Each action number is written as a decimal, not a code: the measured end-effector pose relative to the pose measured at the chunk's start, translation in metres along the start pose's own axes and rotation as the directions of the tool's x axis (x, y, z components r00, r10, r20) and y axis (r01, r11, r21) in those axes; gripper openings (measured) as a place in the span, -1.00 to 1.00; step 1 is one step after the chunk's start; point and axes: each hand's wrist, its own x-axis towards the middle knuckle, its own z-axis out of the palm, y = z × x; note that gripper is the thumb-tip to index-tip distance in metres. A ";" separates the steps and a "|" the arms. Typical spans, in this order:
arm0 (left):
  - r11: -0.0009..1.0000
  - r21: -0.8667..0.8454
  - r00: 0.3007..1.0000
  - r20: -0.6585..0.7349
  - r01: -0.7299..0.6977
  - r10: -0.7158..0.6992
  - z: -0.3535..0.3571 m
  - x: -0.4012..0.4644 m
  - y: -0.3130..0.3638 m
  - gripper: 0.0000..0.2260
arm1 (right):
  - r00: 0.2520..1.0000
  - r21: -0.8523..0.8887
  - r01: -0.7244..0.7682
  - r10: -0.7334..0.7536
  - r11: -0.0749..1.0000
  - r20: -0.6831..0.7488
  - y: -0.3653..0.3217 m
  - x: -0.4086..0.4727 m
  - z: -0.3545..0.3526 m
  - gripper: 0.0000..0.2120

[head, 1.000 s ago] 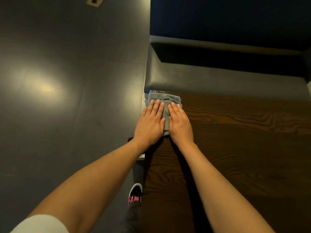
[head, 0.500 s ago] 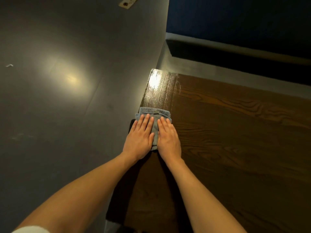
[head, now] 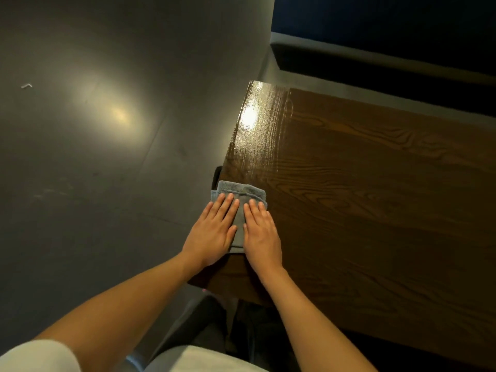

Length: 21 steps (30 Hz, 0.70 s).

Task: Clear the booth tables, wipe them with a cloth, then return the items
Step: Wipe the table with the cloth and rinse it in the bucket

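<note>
Two bare forearms enter from the lower edge of the frame, with a white sleeve at lower left and a pale garment at lower centre. Dark trouser legs show between the arms, below the table's near corner.

Left hand: flat, fingers straight and together, palm down on the cloth; grip not closed, nothing pinched. Its heel hangs past the table's left edge.

Right hand: flat, fingers straight, just beside the left hand, pressing the cloth's right part; grip likewise open and flat.

Cloth: grey-blue, folded, lying at centre frame on the table's left edge, with one corner slightly over the edge. Its far hem shows beyond the fingertips.

Table: dark brown wood with strong grain, filling the right half of the frame. A wet, glossy strip runs along its left edge beyond the cloth, with a bright glare near the far corner.

Floor: dark grey, left half of frame, with a soft light reflection and a small white scrap at upper left.

Booth seat: dark grey, upper right, beyond the table, with a blue panel above it.
</note>
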 end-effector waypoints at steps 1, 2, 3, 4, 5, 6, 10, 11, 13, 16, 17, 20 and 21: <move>1.000 0.010 1.000 0.000 -0.011 0.011 0.001 -0.008 -0.002 -0.46 | 1.000 -0.013 0.004 -0.004 1.000 0.000 -0.004 -0.008 0.001 -0.50; 1.000 0.017 1.000 -0.001 -0.027 0.027 0.001 -0.018 -0.005 -0.46 | 1.000 -0.035 0.008 -0.008 0.999 -0.001 -0.010 -0.017 0.002 -0.49; 0.999 0.020 0.999 -0.001 -0.042 0.042 0.001 -0.025 -0.007 -0.46 | 1.000 -0.058 0.009 -0.010 0.998 -0.002 -0.013 -0.024 0.004 -0.48; 0.998 0.021 0.998 0.000 -0.056 0.056 0.002 -0.035 -0.010 -0.46 | 1.000 -0.083 0.010 -0.010 0.996 0.001 -0.019 -0.033 0.007 -0.48; 0.997 0.021 0.998 -0.006 -0.068 0.069 0.003 -0.042 -0.011 -0.47 | 1.000 -0.105 0.012 -0.012 0.994 0.001 -0.022 -0.039 0.009 -0.47; 0.997 0.017 0.997 -0.009 -0.081 0.081 0.005 -0.050 -0.013 -0.47 | 1.000 -0.123 0.009 -0.010 0.992 -0.006 -0.026 -0.047 0.012 -0.46; 0.995 -0.029 0.995 0.011 -0.097 0.098 0.012 -0.077 -0.016 -0.46 | 0.999 -0.165 0.007 -0.015 0.986 -0.043 -0.038 -0.072 0.019 -0.45; 0.994 -0.031 0.994 0.028 -0.100 0.101 0.014 -0.083 -0.016 -0.46 | 0.999 -0.172 0.012 -0.020 0.985 -0.045 -0.041 -0.078 0.021 -0.46; 0.993 -0.040 0.992 0.052 -0.113 0.115 0.015 -0.094 -0.016 -0.46 | 0.999 -0.192 0.011 -0.019 0.981 -0.040 -0.045 -0.090 0.024 -0.51; 0.990 -0.039 0.989 0.062 -0.133 0.135 0.016 -0.102 -0.011 -0.45 | 1.000 -0.246 -0.010 0.006 0.969 -0.018 -0.047 -0.104 0.026 -0.51; 0.989 -0.031 0.988 0.061 -0.142 0.144 0.016 -0.102 -0.009 -0.45 | 1.000 -0.256 -0.015 0.013 0.967 -0.007 -0.047 -0.106 0.026 -0.50; 0.984 -0.002 0.981 0.073 -0.180 0.179 0.015 -0.100 -0.007 -0.44 | 0.999 -0.276 -0.025 0.030 0.961 0.015 -0.043 -0.109 0.025 -0.49; 0.980 0.009 0.977 0.076 -0.200 0.198 0.015 -0.099 -0.005 -0.44 | 0.999 -0.278 -0.035 0.043 0.960 0.024 -0.041 -0.111 0.024 -0.49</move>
